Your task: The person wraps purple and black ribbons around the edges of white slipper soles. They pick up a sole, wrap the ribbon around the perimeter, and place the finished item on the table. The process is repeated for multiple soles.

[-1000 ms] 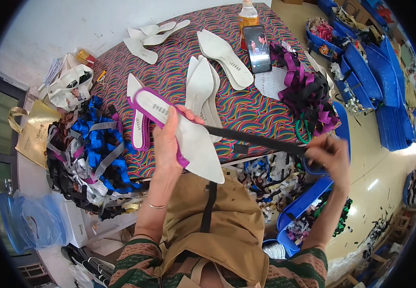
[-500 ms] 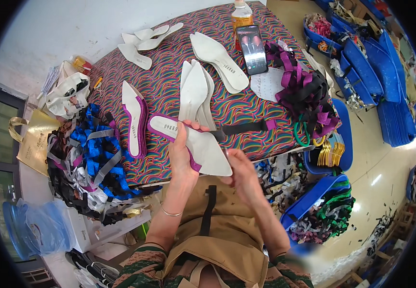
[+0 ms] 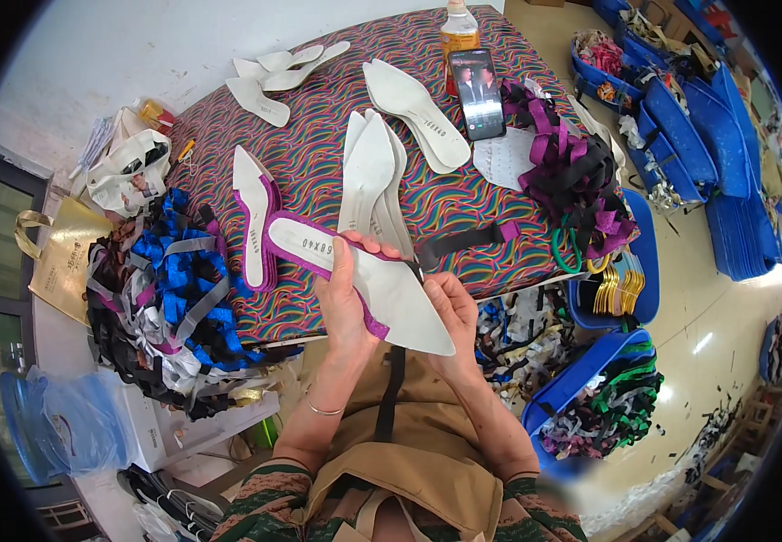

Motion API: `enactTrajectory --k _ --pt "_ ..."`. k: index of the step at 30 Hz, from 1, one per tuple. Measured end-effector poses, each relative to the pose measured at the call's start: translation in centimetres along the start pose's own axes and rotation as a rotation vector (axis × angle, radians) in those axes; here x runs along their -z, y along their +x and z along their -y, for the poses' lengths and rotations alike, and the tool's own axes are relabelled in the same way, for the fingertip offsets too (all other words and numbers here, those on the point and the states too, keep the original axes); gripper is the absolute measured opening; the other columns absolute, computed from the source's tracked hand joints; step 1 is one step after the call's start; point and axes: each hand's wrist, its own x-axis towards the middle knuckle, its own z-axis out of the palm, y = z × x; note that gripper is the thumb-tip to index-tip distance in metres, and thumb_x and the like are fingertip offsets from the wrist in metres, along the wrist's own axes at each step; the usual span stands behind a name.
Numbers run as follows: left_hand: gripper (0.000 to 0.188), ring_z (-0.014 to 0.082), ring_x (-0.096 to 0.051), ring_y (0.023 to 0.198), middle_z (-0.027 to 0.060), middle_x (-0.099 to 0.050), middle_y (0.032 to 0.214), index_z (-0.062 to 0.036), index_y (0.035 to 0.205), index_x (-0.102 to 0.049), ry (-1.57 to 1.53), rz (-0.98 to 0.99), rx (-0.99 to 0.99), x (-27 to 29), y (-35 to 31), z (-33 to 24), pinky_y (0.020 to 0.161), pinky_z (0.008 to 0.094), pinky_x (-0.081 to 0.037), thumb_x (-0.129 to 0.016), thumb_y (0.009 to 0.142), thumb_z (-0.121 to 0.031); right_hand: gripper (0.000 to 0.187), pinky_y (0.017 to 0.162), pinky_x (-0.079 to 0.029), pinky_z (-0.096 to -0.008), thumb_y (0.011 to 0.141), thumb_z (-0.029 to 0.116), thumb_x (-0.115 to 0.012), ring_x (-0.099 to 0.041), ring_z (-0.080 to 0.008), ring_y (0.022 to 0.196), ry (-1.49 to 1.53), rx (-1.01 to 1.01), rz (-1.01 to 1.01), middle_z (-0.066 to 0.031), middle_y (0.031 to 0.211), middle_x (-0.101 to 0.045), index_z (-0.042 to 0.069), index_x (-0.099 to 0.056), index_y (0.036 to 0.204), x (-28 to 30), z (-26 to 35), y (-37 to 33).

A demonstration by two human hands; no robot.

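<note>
A white pointed shoe insole with purple edging along its heel and side lies across my left hand. My left thumb is on top, with the fingers wrapped round the far edge. My right hand pinches a black strip with a purple end against the insole's edge, near the pointed toe. The strip's free end trails onto the table. Part of my right fingers is hidden beneath the insole. Just left of the held insole lies a stack of purple-edged insoles. Beyond it stand plain white insoles.
More white insoles lie on the patterned tablecloth. A phone leans by a bottle. Purple and black strips heap at the right, blue and grey ones at the left. Blue bins stand alongside.
The held insole has shifted slightly toward me, with its toe lower. My right hand has moved up along its edge, now pinching at the black strip. The phone's picture has changed.
</note>
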Motion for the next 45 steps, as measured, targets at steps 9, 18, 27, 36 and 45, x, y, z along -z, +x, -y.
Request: enactTrajectory --k 9,18,27,36,45 --pt "0.023 0.0245 -0.061 0.081 0.0088 -0.056 0.085 -0.0032 0.104 -0.052 0.023 0.129 -0.062 -1.1 -1.7 -0.2 0.083 0.0463 -0.052 -0.047 0.102 -0.026 0.018 0.052 -0.030 -0.0195 0.095 0.021 -0.059 -0.043 -0.0008 0.060 0.153 -0.360 0.169 0.0059 0.069 -0.053 0.005 -0.062 0.087 2.4 4.1 2.1" --pt "0.009 0.0243 -0.059 0.074 0.0086 -0.054 0.078 -0.0013 0.095 -0.054 0.160 0.328 -0.003 0.6 -2.4 -0.6 0.070 0.0378 -0.049 -0.058 0.095 -0.010 0.020 0.047 -0.027 -0.0228 0.083 0.001 -0.068 -0.035 -0.0021 0.054 -0.977 0.265 0.255 0.0063 0.058 -0.045 0.000 -0.054 0.069 0.0 5.8 -0.6" --pt "0.010 0.0173 -0.068 0.073 0.0114 -0.069 0.079 0.0038 0.096 -0.062 0.548 0.383 0.212 -0.3 -4.6 -0.5 0.065 0.0280 -0.055 -0.063 0.088 -0.001 0.005 0.050 -0.036 -0.0215 0.084 -0.001 -0.066 -0.049 -0.0020 0.059 -0.661 0.139 0.073 0.0007 0.066 -0.059 -0.005 -0.065 0.083 -1.4 8.3 0.1" --pt "0.013 0.0177 -0.069 0.076 0.0110 -0.069 0.081 0.0047 0.097 -0.064 0.575 0.481 0.356 0.0 -5.5 -0.5 0.068 0.0292 -0.056 -0.065 0.089 -0.005 0.017 0.049 -0.028 -0.0190 0.092 0.012 -0.064 -0.037 0.0011 0.058 -0.788 0.153 0.227 0.0072 0.066 -0.050 0.002 -0.060 0.079 -1.7 7.6 2.9" --pt "0.036 0.0092 -0.062 0.066 0.0047 -0.069 0.075 0.0014 0.090 -0.070 0.791 0.153 0.209 2.4 -4.5 -0.1 0.058 0.0254 -0.049 -0.056 0.098 -0.030 0.013 0.053 -0.034 -0.0189 0.087 0.004 -0.069 -0.041 -0.0002 0.063 -0.799 0.061 0.119 0.0062 0.071 -0.051 0.002 -0.057 0.088 -0.8 5.6 0.0"
